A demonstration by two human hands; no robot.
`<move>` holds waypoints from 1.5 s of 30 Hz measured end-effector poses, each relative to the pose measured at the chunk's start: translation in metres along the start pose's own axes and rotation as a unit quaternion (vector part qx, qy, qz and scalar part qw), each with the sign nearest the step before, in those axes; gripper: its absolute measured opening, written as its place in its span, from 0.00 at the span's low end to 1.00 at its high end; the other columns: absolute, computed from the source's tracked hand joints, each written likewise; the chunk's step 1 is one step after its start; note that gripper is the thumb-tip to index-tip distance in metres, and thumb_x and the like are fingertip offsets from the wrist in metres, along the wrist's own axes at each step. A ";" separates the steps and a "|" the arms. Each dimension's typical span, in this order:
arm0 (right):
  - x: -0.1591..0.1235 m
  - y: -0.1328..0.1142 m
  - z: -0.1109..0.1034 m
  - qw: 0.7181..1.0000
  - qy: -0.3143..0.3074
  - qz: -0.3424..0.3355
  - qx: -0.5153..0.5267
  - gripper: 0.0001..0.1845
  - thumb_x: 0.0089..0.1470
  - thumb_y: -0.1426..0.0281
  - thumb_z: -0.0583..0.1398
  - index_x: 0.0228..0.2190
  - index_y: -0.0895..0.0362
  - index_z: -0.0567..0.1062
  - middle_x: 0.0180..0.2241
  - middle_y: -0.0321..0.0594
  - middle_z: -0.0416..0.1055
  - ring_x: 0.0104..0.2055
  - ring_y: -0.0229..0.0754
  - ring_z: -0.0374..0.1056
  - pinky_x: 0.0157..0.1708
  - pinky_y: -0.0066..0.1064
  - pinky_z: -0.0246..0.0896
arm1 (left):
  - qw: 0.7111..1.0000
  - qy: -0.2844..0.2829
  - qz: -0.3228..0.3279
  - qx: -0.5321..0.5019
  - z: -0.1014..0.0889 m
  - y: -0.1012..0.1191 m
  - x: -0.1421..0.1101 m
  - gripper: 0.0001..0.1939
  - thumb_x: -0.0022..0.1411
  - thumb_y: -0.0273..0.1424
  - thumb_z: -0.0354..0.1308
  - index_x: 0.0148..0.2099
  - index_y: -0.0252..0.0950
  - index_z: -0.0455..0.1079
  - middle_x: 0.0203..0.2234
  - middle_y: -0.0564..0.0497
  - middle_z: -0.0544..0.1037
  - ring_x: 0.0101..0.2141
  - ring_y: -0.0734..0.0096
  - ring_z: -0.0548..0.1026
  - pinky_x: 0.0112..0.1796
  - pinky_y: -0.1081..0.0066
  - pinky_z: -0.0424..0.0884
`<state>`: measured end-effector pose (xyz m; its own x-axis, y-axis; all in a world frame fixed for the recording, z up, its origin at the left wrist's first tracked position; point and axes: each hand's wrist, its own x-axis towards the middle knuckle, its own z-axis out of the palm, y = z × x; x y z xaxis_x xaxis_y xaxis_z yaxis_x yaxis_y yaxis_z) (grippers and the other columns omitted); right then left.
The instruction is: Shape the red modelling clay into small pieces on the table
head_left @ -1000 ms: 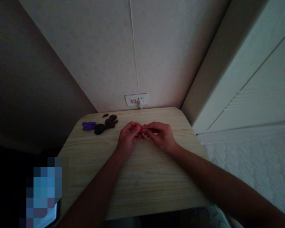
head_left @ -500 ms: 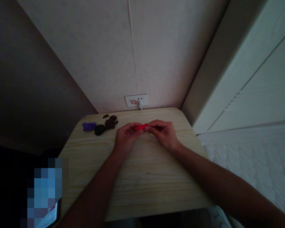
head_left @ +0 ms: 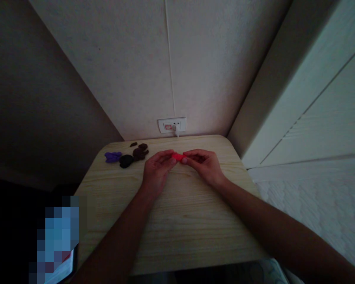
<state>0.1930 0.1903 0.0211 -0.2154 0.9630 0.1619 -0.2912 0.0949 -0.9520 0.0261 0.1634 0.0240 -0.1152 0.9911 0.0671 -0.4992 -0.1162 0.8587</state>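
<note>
A small lump of red modelling clay [head_left: 178, 157] is pinched between both hands above the middle of the wooden table [head_left: 177, 221]. My left hand [head_left: 156, 167] grips its left end with thumb and fingers. At the right end, my right hand [head_left: 204, 165] closes thumb and fingertips on the same lump. To the left of my hands lie a purple clay piece [head_left: 113, 157], a black clay lump [head_left: 126, 161] and a dark brown clay shape [head_left: 139, 153]. A small dark scrap [head_left: 133, 144] sits behind them.
A wall socket [head_left: 172, 125] with a plug in it is just above the table's back edge. A white panelled cabinet [head_left: 307, 102] rises on the right. At lower left there is a screen device [head_left: 62, 268], partly pixelated.
Both hands keep hold of the red clay, and slightly more of it shows between the fingers. The whole view has shifted a little.
</note>
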 end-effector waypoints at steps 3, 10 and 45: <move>-0.002 0.004 0.002 1.000 -0.028 -0.001 0.007 0.19 0.36 0.65 0.77 0.32 0.56 0.82 0.33 0.38 0.82 0.36 0.40 0.77 0.44 0.34 0.76 | 1.000 0.002 -0.002 -0.006 -0.001 -0.003 0.001 0.18 0.43 0.28 0.78 0.39 0.37 0.82 0.35 0.49 0.85 0.36 0.73 0.81 0.42 0.74 0.76; -0.007 0.005 0.000 0.988 -0.058 -0.110 -0.095 0.20 0.43 0.65 0.76 0.37 0.55 0.78 0.35 0.38 0.78 0.36 0.39 0.74 0.38 0.32 0.73 | 0.999 -0.023 0.000 0.044 -0.003 -0.011 0.000 0.19 0.46 0.30 0.77 0.43 0.39 0.82 0.36 0.49 0.85 0.38 0.70 0.81 0.43 0.71 0.76; -0.013 -0.002 -0.003 0.948 -0.035 -0.199 -0.246 0.12 0.58 0.62 0.67 0.41 0.54 0.80 0.37 0.41 0.76 0.27 0.34 0.71 0.25 0.26 0.67 | 0.998 -0.038 -0.023 0.035 0.006 -0.004 -0.004 0.11 0.48 0.30 0.74 0.36 0.34 0.81 0.29 0.49 0.82 0.28 0.75 0.74 0.33 0.72 0.68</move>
<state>0.1989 0.1784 0.0206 -0.2465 0.8086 0.5342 0.1048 0.5702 -0.8148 0.0338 0.1604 0.0233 -0.0262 0.9976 0.0634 -0.4411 -0.0684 0.8949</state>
